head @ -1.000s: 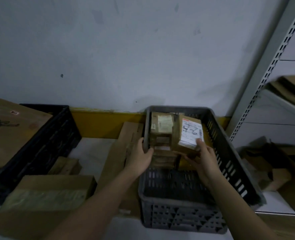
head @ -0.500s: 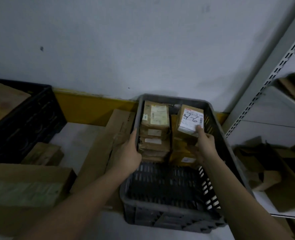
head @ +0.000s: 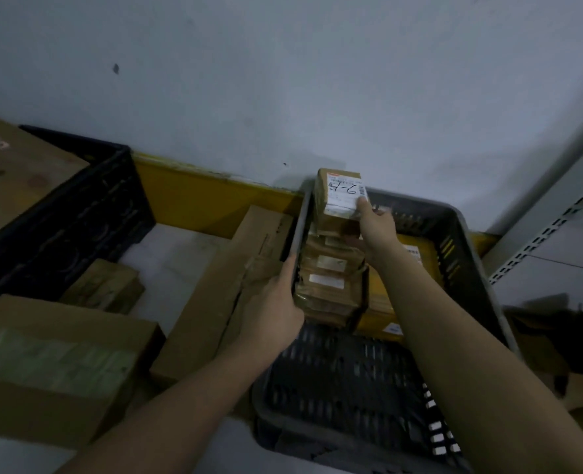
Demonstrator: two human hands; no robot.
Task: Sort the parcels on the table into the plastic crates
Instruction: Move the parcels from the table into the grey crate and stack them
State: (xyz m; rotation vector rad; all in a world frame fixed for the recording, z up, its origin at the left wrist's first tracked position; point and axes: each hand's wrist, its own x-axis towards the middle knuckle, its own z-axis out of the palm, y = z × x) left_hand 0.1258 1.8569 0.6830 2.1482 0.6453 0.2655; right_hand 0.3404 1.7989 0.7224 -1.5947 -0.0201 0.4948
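Note:
A grey plastic crate (head: pixel 471 268) stands at the centre right against the wall. In its far left part sits a stack of brown parcels (head: pixel 331 285). My left hand (head: pixel 276 309) grips the stack's left side at the crate's left wall. My right hand (head: pixel 375 227) holds a small brown parcel with a white label marked "7-6" (head: pixel 341 196) on top of the stack. Yellow parcels (head: pixel 406 268) lie to the right of the stack, partly hidden by my right forearm.
A black crate (head: pixel 78 213) holding a big cardboard box stands at the left. On the white table lie a long flat box (head: pixel 221 292), a small parcel (head: pixel 105 285) and a large taped box (head: pixel 54 364). Metal shelving (head: pixel 556 213) with cardboard scraps stands at the right.
My right hand has carried the labelled parcel from the crate's middle over to the left, onto the top of the stack. My left hand has stayed at the stack's left side.

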